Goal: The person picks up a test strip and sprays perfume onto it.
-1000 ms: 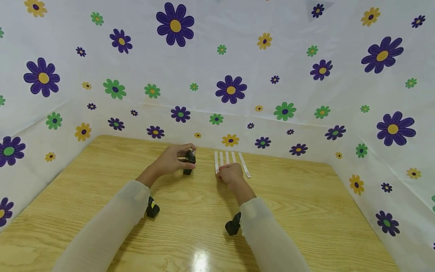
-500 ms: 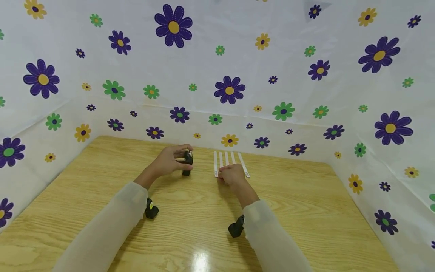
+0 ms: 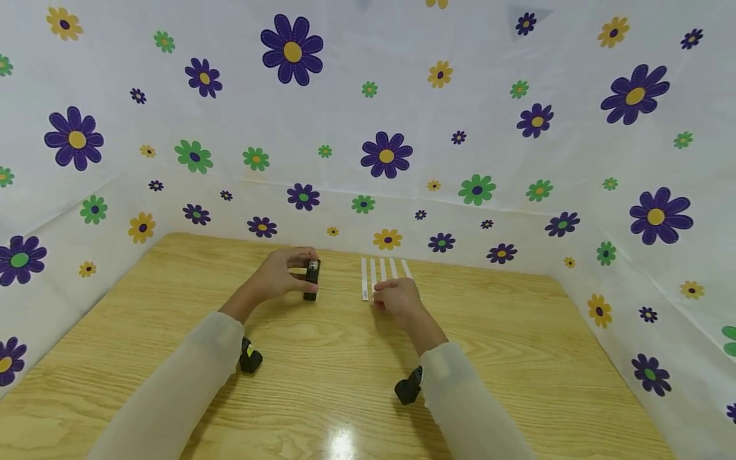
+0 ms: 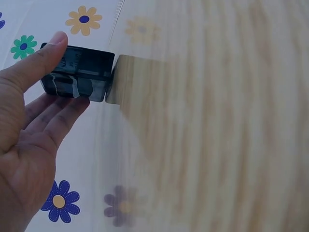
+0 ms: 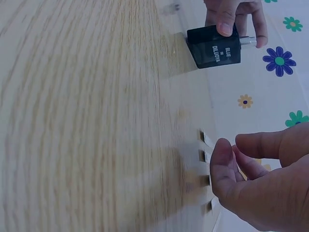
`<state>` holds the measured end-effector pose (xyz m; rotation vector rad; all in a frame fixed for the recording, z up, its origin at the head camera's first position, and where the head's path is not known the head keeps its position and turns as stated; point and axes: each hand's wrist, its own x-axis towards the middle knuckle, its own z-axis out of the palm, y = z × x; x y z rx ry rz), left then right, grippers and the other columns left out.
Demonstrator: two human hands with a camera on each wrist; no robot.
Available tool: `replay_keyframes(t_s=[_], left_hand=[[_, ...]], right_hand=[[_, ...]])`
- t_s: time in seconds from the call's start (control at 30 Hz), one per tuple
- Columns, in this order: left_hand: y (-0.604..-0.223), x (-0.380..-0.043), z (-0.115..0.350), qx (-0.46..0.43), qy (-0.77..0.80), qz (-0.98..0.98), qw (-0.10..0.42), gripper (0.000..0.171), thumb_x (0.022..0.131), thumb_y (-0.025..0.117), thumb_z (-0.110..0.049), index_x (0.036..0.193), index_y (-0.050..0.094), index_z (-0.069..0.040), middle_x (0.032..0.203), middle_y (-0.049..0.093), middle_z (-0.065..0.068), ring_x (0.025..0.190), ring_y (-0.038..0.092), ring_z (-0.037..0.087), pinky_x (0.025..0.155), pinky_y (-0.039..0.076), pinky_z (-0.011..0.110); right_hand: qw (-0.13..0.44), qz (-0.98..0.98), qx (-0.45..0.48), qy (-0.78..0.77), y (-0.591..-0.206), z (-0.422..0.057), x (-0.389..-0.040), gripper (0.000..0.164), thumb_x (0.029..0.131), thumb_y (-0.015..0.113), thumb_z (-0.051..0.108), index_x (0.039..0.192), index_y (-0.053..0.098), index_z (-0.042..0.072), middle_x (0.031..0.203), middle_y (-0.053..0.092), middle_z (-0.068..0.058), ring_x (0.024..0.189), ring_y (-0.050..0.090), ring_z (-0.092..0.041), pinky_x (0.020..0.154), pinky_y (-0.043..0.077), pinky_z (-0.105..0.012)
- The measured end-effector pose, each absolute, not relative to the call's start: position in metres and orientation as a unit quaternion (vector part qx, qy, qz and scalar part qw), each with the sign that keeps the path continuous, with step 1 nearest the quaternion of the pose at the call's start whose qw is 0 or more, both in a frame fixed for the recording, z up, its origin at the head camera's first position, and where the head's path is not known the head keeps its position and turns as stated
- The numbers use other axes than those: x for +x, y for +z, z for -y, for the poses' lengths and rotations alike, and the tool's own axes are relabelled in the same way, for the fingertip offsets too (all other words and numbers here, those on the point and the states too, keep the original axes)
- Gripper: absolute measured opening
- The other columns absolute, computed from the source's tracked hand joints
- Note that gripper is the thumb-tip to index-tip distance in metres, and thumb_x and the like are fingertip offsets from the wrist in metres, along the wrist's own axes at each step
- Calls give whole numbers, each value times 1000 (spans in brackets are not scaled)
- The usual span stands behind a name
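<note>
A dark glass perfume bottle (image 3: pixel 311 281) with a silver spray nozzle (image 5: pixel 248 41) stands upright on the table toward the back. White lettering shows on the bottle's face in the right wrist view. My left hand (image 3: pixel 275 276) grips this bottle (image 4: pixel 79 77) between thumb and fingers, a fingertip at the nozzle. Several white paper strips (image 3: pixel 364 280) lie side by side to its right. Over their near ends is my right hand (image 3: pixel 400 298), which hides parts of them. In the right wrist view that hand (image 5: pixel 263 176) has loosely bent fingers, and nothing shows between thumb and forefinger.
The wooden table (image 3: pixel 322 377) runs back to a white flowered cloth (image 3: pixel 489 128) that hangs behind and on both sides. A black wrist camera (image 3: pixel 250 358) is strapped at the left wrist, another wrist camera (image 3: pixel 408 386) at the right.
My left hand and the perfume bottle have shifted slightly left. My right hand has moved a little right along the strips, exposing the leftmost strip's near end and covering more of the rightmost one.
</note>
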<state>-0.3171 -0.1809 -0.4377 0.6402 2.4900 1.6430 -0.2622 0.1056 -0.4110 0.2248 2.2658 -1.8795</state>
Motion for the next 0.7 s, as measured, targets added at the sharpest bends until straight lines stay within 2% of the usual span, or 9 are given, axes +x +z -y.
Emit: replay_keyframes(t_s=[0.23, 0.53, 0.7], left_hand=[[-437, -316, 186, 206, 523, -826, 36, 54, 75, 93, -16, 121, 65, -14, 139, 61, 11, 134, 53, 36, 97, 52, 47], [-441, -317, 195, 211, 544, -811, 36, 57, 75, 93, -13, 124, 65, -9, 140, 59, 14, 133, 53, 38, 91, 56, 41], [-437, -312, 197, 216, 522, -825, 23, 71, 76, 94, -22, 139, 61, -13, 148, 54, 12, 137, 50, 38, 98, 52, 47]], right_hand=[[88, -773, 83, -623, -409, -111, -265, 22, 98, 61, -6, 118, 65, -13, 116, 63, -22, 90, 66, -26, 87, 57, -38], [87, -776, 72, -621, -409, -122, -265, 25, 98, 61, -6, 121, 63, -14, 113, 63, -23, 93, 67, -30, 90, 56, -41], [92, -787, 63, -606, -403, -132, -263, 27, 100, 62, 0, 125, 63, -11, 118, 63, -23, 97, 67, -32, 90, 56, -40]])
